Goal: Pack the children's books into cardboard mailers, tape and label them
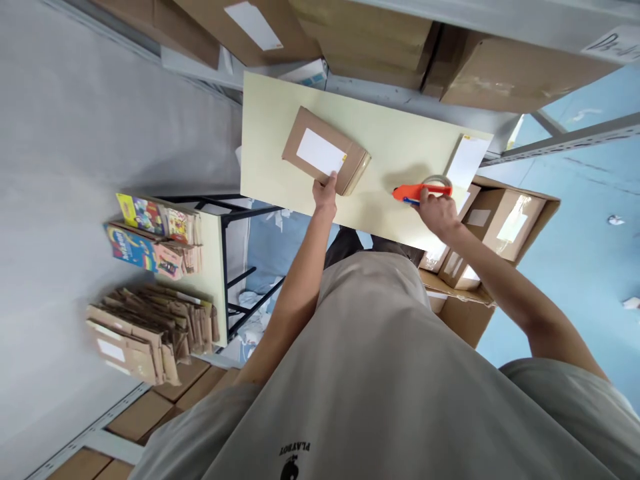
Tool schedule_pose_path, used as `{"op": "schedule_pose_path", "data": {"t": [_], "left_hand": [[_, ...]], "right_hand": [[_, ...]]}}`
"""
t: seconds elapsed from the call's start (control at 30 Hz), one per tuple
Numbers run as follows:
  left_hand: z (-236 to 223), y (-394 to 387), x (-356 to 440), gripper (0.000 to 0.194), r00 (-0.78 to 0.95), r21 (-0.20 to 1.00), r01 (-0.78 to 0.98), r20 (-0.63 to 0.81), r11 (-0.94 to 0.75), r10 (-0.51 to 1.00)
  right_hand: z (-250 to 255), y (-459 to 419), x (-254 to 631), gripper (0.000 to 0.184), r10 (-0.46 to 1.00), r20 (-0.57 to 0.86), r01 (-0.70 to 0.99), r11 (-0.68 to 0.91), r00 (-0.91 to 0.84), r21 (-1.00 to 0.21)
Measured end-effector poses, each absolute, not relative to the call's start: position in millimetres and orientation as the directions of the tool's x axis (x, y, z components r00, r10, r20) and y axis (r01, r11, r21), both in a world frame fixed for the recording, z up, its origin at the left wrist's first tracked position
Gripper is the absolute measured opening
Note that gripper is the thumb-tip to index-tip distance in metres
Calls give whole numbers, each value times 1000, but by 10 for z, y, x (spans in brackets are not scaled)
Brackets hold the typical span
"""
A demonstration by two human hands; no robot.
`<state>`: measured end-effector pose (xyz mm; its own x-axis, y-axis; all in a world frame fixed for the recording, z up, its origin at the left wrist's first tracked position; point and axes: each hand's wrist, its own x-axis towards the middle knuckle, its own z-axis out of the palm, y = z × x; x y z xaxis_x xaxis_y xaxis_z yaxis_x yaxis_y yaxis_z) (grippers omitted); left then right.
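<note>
A brown cardboard box with a blank white label lies tilted on the pale yellow tabletop. My left hand grips its near edge, thumb on top by the label's corner and fingers underneath or behind, partly hidden. In my right hand is an orange tape dispenser with a blue part and a roll of clear tape, held above the table to the right of the box. The two hands are apart, and the dispenser does not touch the box.
White label sheets lie at the table's right end. An open carton with boxes stands to the right. Shelved cartons line the far side. Flattened packages and colourful packs sit on a left-hand table.
</note>
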<state>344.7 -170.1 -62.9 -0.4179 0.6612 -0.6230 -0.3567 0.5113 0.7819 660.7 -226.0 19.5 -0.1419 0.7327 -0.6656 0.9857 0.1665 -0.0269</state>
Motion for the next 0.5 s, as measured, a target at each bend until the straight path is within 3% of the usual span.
{"op": "schedule_pose_path", "data": {"t": [0.13,0.3,0.5], "left_hand": [[-537,-1668,3464,35,-401,736,-314,-675,600,619],[-450,-1601,3413,47,-384,756,-174,-642,631,664],[-312,-1447,2911,81,-172,747,78,-643,661,747]], "right_hand": [[74,-1650,6517,73,794,-564,969,243,-229,-50],[-2,-988,6224,67,752,-583,944,320,-307,-84],[-156,-964,6141,62,672,-541,839,529,-506,-127]]}}
